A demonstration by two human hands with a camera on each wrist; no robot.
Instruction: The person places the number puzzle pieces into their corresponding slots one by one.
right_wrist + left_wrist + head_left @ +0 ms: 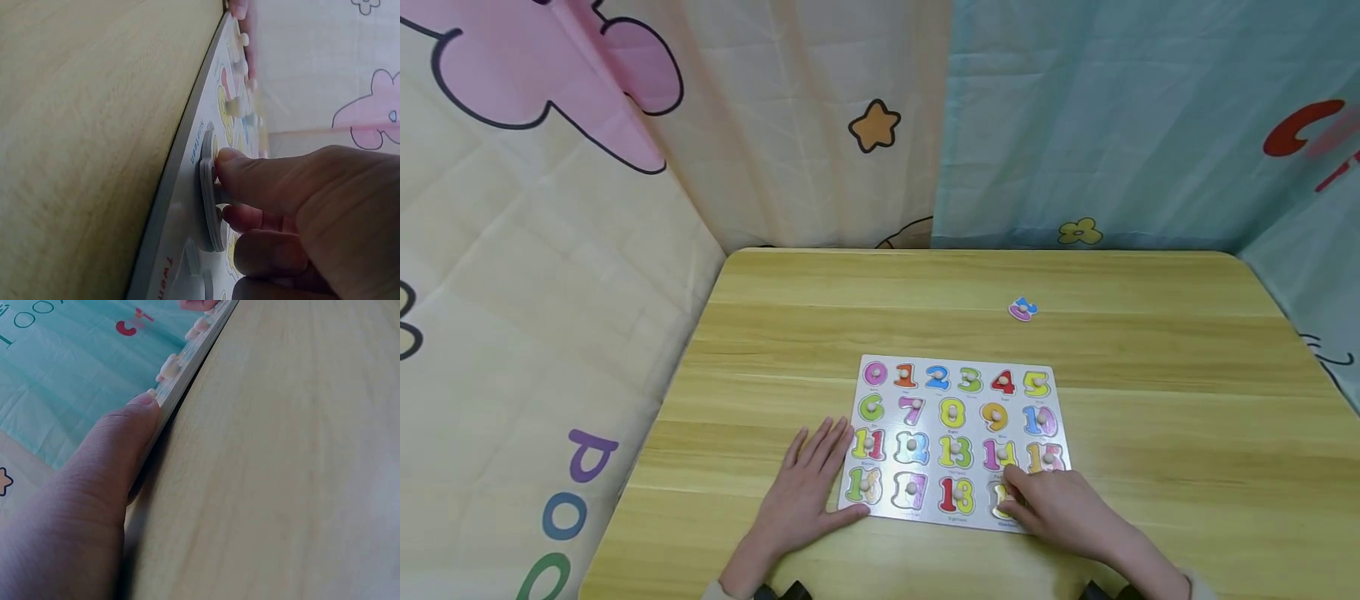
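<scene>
A white number puzzle board [925, 523] lies on the table, with knobbed number pieces in its slots. My left hand [805, 492] rests at its left side, fingers extended along the edge and thumb at the front left corner. With thumb and fingers, my right hand [1063, 510] pinches a number piece [207, 203] at the slot labelled Nineteen in the front row. The right wrist view shows this piece standing proud of the board surface; my fingers cover part of it. Beside it, an open slot [192, 256] shows above the word beginning "Twen".
A loose blue and purple piece [1022, 310] with a knob lies on the wooden table [760, 333] beyond the board. Printed curtains [820, 167] hang behind the table and along its sides.
</scene>
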